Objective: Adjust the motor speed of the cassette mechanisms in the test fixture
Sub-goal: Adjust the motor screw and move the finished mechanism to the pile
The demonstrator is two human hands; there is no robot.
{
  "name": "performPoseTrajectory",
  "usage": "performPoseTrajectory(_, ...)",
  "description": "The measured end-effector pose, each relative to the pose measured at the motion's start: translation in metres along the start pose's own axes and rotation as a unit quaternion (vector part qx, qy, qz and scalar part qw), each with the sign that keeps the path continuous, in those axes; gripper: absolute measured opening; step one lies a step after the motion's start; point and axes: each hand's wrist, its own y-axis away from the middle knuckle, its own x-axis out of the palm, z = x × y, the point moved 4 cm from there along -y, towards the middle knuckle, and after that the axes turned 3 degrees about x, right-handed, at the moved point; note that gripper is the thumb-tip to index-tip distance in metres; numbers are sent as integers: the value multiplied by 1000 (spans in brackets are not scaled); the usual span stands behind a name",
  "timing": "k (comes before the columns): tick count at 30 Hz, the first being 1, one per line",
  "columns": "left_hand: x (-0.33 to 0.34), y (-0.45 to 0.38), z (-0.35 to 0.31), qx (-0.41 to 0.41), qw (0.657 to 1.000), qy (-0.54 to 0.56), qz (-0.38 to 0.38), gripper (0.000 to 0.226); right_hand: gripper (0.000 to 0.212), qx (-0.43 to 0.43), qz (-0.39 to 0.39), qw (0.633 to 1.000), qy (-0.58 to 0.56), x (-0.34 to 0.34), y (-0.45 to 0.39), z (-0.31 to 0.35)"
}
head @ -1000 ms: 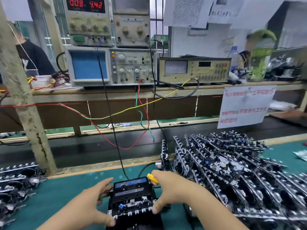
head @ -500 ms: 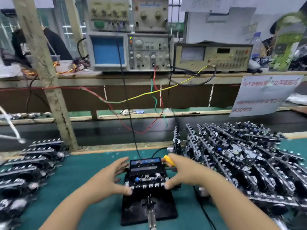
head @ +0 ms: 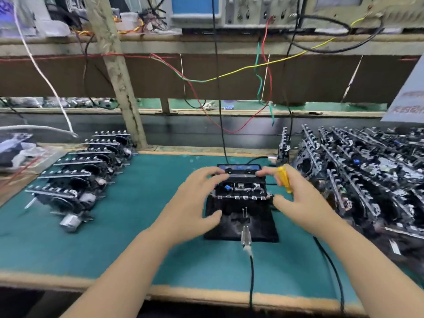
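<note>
Yellow screwdriver (head: 284, 178) gripped in my right hand (head: 300, 203); left hand (head: 195, 203), fingers spread, touches cassette mechanism (head: 241, 184) on test fixture (head: 263, 226).

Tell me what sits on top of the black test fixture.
A cassette mechanism with a blue-labelled cassette sits at the far end of the test fixture. The left hand covers its left edge, so what lies there cannot be seen.

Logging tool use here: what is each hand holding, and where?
Right hand holds a yellow screwdriver by its handle. Left hand only touches the cassette mechanism.
</note>
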Motion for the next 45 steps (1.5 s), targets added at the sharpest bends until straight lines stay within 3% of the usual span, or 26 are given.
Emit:
performPoseTrajectory(2, 3, 1, -7, 0, 999, -36, -6, 70, 47, -12, 0, 1000, -15, 8, 3, 0)
performPoseTrajectory(5, 5, 1, -10, -17, 996, -77, -28, 71, 63, -17, -19, 999, -36, 15, 6, 3)
performPoseTrajectory(10, 14, -1, -17, -37, 995, -92, -34, 92, 34, -37, -69, 997, 13, 20, 9, -1)
performPoseTrajectory(13, 22, -4, -23, -74, 990, -97, -70, 86, 53, -2, -46, 999, -4, 27, 15, -8)
performPoseTrajectory(15, 29, -7, -23, -105, 987, -66, -99, 76, 57, 4, -39, 999, -32, 29, 17, -10)
performPoseTrajectory(18, 39, -9, -15, -145, 979, 67, -126, 67, 60, 4, -29, 998, -55, 31, 18, -12)
performPoseTrajectory(22, 49, -9, -10, -156, 965, 173, -122, 74, 65, 0, -27, 999, -38, 30, 21, -11)
performPoseTrajectory(28, 54, -5, -4, -135, 957, 198, -164, 66, 72, 1, -56, 998, -31, 36, 19, -17)
performPoseTrajectory(33, 55, -7, 0, -128, 954, 188, -195, 66, 68, 19, -33, 999, -21, 38, 10, -23)
performPoseTrajectory(45, 54, -5, -4, -152, 951, 192, -189, 69, 68, 39, -32, 999, -6, 39, 14, -27)
